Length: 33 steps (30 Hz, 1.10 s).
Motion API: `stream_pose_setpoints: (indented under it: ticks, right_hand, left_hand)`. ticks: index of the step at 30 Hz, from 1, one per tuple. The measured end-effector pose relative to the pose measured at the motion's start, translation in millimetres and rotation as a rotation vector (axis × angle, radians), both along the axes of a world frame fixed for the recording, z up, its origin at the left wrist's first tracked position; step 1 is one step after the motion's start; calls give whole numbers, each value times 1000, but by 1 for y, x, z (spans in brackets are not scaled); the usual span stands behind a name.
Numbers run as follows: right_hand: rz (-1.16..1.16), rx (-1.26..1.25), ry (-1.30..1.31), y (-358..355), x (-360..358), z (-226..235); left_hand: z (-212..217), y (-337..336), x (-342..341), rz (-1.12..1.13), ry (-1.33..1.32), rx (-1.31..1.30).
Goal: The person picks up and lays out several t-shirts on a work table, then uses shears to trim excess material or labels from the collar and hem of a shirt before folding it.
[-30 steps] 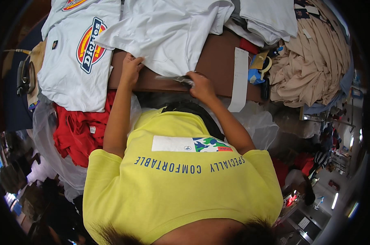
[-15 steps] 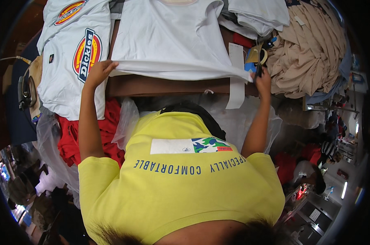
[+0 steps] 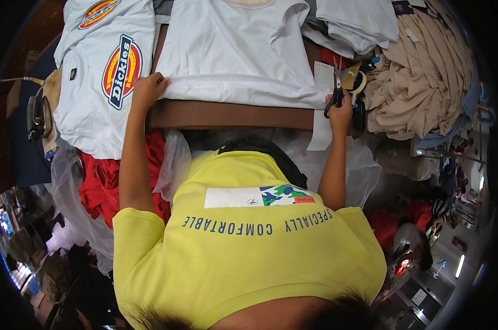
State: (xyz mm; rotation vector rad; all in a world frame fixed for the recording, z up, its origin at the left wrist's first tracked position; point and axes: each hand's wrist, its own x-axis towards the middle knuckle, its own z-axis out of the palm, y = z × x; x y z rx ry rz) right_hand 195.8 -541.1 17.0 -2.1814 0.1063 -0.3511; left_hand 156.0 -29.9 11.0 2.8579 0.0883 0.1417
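Observation:
A white T-shirt (image 3: 232,52) lies spread on the brown table in front of me, its hem folded up along the near edge. My left hand (image 3: 149,89) is closed at the left end of that hem, fingertips pinching the cloth. At the hem's right end my right hand (image 3: 341,111) grips a pair of scissors (image 3: 334,94) by the black handles, blades pointing away from me. Its fingers are beside the shirt's corner; whether they also hold cloth is hard to see. Under that corner a white paper strip (image 3: 320,135) hangs over the table edge.
White T-shirts with a printed badge (image 3: 86,104) lie at the left, near an iron (image 3: 37,118). Right of the scissors are a tape roll (image 3: 359,82) and a heap of beige cloth (image 3: 419,77). Red cloth (image 3: 100,181) and clear plastic (image 3: 174,165) sit below the table (image 3: 232,114).
The shirt's near edge was stretched between both hands; now it lies lower on the table as a fold. My right hand has moved slightly left, and the scissors now point away, plainly visible.

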Motion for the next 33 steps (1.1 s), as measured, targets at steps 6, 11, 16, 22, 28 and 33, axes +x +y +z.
stream_pose_setpoints:
  ticks: [6,11,16,22,28,33]
  right_hand:
    - [204,37,22,63,-13,-5]
    - [177,9,54,71,-19,-40]
    - [212,315,62,59,-21,-54]
    - [214,423,68,59,-18,-49]
    - [89,462,160,49,-17,-38]
    - [-55,60,-20,39,-2,-18]
  left_hand:
    - [-6,-116,-28,-340,-228,-190]
    - [-32,-155,-61,-456,-56,-38]
    - [-31,-145,-67,-449,-52,-31]
    - [-32,-146,-70,-425,-66,-27]
    - [-31,-148,-69,-400,-72,-46]
    - [-33,-167,-51,-367,-94,-351]
